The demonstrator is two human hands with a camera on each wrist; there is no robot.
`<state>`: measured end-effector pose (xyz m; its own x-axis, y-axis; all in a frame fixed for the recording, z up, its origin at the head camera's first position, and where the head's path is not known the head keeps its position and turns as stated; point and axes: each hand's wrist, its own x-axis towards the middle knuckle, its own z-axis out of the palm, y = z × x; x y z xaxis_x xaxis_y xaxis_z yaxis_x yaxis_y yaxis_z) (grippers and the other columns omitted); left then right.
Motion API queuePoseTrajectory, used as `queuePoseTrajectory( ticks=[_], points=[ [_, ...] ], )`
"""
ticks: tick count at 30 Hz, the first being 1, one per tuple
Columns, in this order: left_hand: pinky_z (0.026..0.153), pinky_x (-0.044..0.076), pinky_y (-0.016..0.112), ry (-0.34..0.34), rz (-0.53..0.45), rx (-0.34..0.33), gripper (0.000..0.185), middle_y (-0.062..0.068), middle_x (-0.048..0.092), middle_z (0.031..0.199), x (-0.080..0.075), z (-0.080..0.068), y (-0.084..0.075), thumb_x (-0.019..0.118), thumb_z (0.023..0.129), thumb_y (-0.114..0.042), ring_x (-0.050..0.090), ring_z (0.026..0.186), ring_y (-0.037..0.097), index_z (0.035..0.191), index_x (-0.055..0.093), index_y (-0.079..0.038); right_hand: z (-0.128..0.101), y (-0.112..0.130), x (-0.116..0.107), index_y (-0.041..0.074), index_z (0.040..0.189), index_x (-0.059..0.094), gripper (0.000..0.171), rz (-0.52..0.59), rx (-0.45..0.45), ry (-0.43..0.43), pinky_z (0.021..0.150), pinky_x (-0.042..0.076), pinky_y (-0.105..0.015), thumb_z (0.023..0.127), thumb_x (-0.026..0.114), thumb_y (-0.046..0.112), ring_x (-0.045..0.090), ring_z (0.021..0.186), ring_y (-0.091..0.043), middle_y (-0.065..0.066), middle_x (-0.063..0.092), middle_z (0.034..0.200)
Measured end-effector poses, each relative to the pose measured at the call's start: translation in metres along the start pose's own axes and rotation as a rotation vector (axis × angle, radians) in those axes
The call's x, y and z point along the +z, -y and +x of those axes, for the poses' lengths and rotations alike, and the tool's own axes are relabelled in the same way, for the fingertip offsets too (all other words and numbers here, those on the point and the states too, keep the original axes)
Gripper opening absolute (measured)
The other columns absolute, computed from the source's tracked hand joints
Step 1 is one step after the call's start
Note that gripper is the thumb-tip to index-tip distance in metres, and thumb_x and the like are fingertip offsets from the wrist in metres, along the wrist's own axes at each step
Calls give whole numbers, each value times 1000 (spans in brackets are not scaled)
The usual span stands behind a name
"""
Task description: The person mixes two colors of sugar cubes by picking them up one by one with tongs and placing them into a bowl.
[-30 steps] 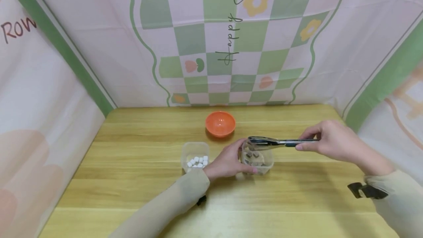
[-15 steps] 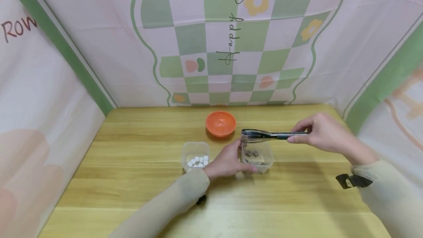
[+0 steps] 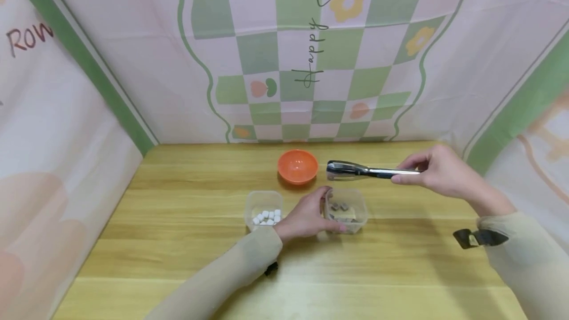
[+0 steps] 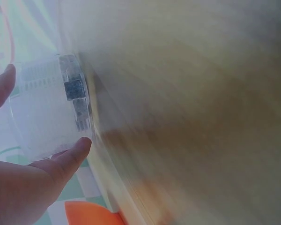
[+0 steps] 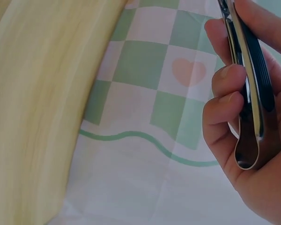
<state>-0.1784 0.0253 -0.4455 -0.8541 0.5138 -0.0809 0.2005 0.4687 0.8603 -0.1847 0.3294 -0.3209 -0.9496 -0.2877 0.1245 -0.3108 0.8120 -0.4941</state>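
Note:
My left hand (image 3: 306,215) holds a clear plastic container (image 3: 359,204) on the table, its thumb and fingers spread around the near and far sides. Small dark cubes (image 3: 344,206) lie on the container's floor; one dark cube (image 4: 75,89) shows through the wall in the left wrist view. Metal tongs with dark handles (image 3: 378,173) are gripped in my right hand (image 3: 449,172), held level above the table. Their head points left, between the container and an orange bowl (image 3: 297,162). I cannot tell whether the tongs carry a cube.
A second clear container (image 3: 251,205) with several white cubes (image 3: 265,217) stands left of my left hand, partly behind that sleeve. The wooden table (image 3: 186,201) ends at a patterned cloth backdrop (image 3: 293,48), with cloth at both sides too.
The tongs have risen from over the container and shifted slightly left and away, toward the orange bowl's side. My left hand and both containers have stayed in place.

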Motion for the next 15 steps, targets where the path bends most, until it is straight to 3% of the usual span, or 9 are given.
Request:
queuePoseTrajectory(
  ticks=[4, 7, 15],
  points=[
    [119, 39, 37, 1, -1, 1, 108, 3, 49, 159, 0, 0, -1, 96, 78, -40, 47, 143, 19, 163, 37, -10, 9, 6, -2, 13, 95, 85, 26, -31, 48, 13, 52, 41, -28, 85, 91, 36, 51, 59, -11, 6, 71, 75],
    [118, 39, 38, 3, -8, -3, 108, 3, 49, 159, 1, -1, -1, 96, 77, -39, 47, 143, 20, 163, 37, -10, 17, 11, -1, 14, 98, 85, 32, -16, 58, 46, 56, 47, -29, 86, 88, 43, 58, 66, -14, 5, 76, 84],
    [115, 42, 35, -2, -1, 17, 105, 4, 54, 154, 0, 1, 2, 96, 78, -41, 51, 136, 15, 161, 40, -10, 43, 16, 14, 8, 98, 84, 29, 61, 20, 47, 59, 52, -29, 87, 90, 33, 63, 73, -18, -2, 78, 91]
  ],
)
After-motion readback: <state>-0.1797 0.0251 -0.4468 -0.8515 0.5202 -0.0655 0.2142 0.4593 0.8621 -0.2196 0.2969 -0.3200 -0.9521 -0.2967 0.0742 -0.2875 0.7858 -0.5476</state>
